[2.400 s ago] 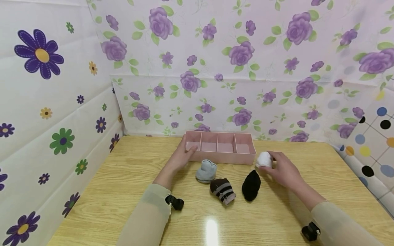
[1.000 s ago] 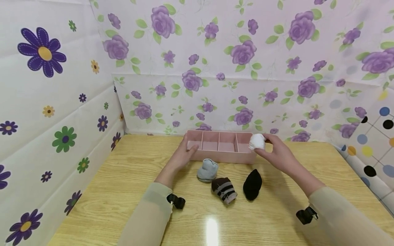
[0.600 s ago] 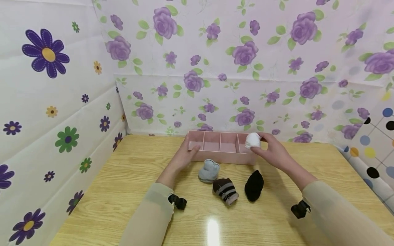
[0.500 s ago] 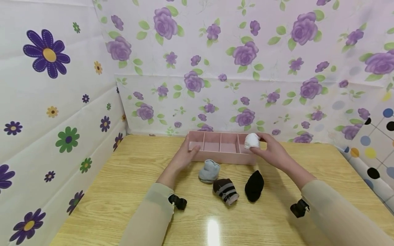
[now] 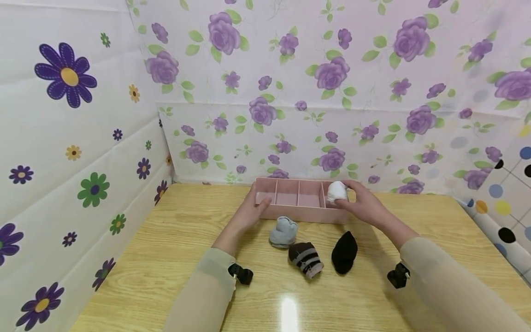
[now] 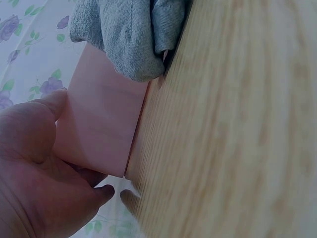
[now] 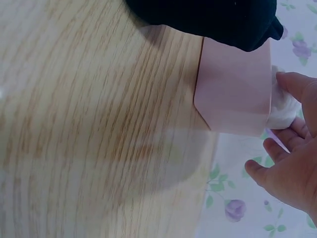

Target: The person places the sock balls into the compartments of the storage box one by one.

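Note:
My right hand [image 5: 362, 203] pinches a rolled white sock [image 5: 337, 191] between thumb and fingers, at the right-end compartment of a pink divided box [image 5: 304, 213]. In the right wrist view the white sock [image 7: 283, 101] shows just past the box's rim. My left hand [image 5: 244, 213] grips the box's left end, thumb over the front rim; the left wrist view has the thumb on the pink wall [image 6: 101, 114] and fingers round the end. In front of the box lie a light grey rolled sock [image 5: 283, 232], a brown sock with grey and black stripes [image 5: 305, 259] and a black one [image 5: 344, 252].
The box stands on a wood-grain table [image 5: 166, 258], near its back edge. A flowered cloth [image 5: 232, 143] hangs behind, with another on the left side [image 5: 95, 221] and a dotted one [image 5: 518, 207] at right. The box's other compartments hold nothing visible.
My right hand has lifted the white sock from the table right of the box, carried it left over the rim, and lowered it toward the right-end compartment. My left hand keeps its grip.

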Motion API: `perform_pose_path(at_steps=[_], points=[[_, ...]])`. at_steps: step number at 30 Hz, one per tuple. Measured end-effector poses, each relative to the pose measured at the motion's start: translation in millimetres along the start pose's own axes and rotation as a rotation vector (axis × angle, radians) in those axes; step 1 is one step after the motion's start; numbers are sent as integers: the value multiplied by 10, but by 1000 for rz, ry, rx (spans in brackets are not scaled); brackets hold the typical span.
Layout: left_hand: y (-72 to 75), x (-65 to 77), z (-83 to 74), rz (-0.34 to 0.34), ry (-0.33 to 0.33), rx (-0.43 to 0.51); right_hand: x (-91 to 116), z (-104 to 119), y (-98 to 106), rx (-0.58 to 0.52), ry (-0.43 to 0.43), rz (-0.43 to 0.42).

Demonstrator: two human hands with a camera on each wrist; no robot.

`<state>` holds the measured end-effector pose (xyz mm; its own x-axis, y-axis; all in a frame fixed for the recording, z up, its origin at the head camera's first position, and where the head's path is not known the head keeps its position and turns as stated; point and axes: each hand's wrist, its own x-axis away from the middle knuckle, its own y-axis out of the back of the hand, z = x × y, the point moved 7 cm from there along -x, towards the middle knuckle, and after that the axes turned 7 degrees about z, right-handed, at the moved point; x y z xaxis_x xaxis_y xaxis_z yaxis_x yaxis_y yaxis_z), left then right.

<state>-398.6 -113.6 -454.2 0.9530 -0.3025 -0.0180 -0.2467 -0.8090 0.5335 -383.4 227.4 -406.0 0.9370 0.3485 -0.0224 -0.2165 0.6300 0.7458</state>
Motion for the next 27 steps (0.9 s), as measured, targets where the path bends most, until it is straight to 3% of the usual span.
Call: perform_pose_path(at_steps=[27], points=[[11, 28, -33, -11, -9, 3, -159, -70, -99, -6, 10, 69]])
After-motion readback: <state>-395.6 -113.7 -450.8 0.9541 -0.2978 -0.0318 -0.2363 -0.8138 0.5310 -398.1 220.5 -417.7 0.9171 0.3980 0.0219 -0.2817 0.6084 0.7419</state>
